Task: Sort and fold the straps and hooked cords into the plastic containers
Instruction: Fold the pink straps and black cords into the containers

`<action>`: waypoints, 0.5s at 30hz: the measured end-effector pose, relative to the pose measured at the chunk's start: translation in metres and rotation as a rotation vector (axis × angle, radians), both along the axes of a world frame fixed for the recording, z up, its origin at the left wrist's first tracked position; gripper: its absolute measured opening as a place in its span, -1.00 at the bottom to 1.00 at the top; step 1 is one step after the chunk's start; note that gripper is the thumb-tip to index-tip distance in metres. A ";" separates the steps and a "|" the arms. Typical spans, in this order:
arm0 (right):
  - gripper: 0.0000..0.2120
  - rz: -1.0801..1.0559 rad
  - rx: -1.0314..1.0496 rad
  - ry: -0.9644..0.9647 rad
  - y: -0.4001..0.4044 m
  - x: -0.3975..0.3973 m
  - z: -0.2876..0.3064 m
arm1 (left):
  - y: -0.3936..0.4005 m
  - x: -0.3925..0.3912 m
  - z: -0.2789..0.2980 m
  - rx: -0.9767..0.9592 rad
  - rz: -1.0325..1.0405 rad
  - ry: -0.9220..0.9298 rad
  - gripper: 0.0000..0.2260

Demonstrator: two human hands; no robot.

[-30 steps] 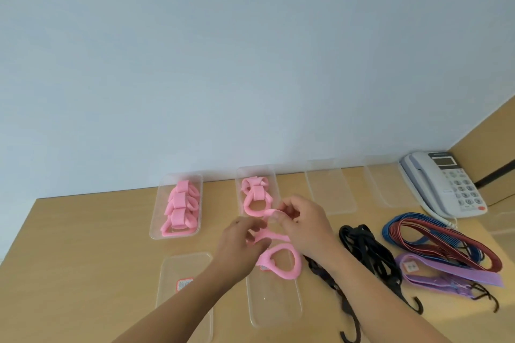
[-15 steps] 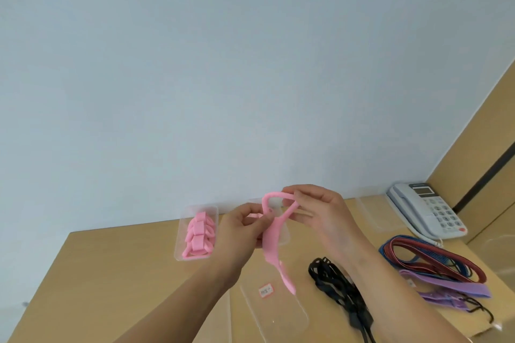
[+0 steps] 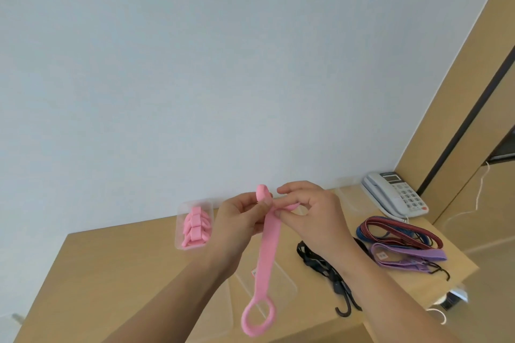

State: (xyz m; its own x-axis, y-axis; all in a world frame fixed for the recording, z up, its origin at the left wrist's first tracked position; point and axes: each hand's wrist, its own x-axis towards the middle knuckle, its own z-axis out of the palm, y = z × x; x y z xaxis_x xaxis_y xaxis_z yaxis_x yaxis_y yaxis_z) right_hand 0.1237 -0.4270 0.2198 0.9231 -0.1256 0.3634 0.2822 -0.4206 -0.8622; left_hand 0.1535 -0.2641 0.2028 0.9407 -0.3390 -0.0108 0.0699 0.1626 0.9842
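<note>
Telephone (image 3: 395, 194) beyond coloured cords (image 3: 398, 232)

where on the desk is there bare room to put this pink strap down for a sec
Bare wood lies at the desk's left, bordered by the full pink container and left forearm. The right side is crowded: black cords, purple straps, red-blue cords, phone.

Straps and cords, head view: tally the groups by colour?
Pink strap in hands: 1
Pink folded batch in container: 1
Black hooked cords: 1 bundle
Red and blue cords: 1 bundle
Purple straps: 1 bundle
Total: 5 groups; counts within bundles unclear.
</note>
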 end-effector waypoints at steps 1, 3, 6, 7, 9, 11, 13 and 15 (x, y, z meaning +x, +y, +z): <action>-0.77 0.007 0.010 0.001 -0.001 -0.003 0.001 | 0.000 -0.002 0.000 0.008 0.017 -0.009 -0.76; -0.76 0.012 0.069 0.043 -0.004 -0.006 0.003 | -0.001 -0.006 0.000 0.023 0.059 -0.028 -0.80; -0.67 0.029 0.104 0.182 -0.010 -0.003 0.006 | -0.006 -0.009 0.001 0.035 0.127 -0.050 -0.84; -0.68 0.051 0.108 0.210 -0.013 -0.002 0.008 | -0.008 -0.009 0.001 0.051 0.142 -0.063 -0.85; -0.73 0.086 0.087 0.221 -0.018 0.004 0.010 | -0.012 -0.008 0.003 0.081 0.168 -0.084 -0.87; -0.78 0.104 0.006 0.201 -0.025 0.011 0.014 | -0.017 -0.008 0.006 0.105 0.184 -0.104 -0.85; -0.85 0.131 -0.093 0.177 -0.033 0.018 0.017 | -0.023 -0.007 0.010 0.133 0.208 -0.119 -0.84; -0.92 0.148 -0.170 0.138 -0.040 0.024 0.018 | -0.030 -0.006 0.013 0.148 0.228 -0.117 -0.83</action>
State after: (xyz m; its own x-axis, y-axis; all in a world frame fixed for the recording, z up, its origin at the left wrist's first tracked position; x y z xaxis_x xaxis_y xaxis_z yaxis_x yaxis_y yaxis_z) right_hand 0.1474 -0.4672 0.2376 0.9693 0.0665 0.2369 0.2358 -0.5255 -0.8174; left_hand 0.1475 -0.2941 0.2159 0.9902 -0.1216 0.0686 -0.0673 0.0153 0.9976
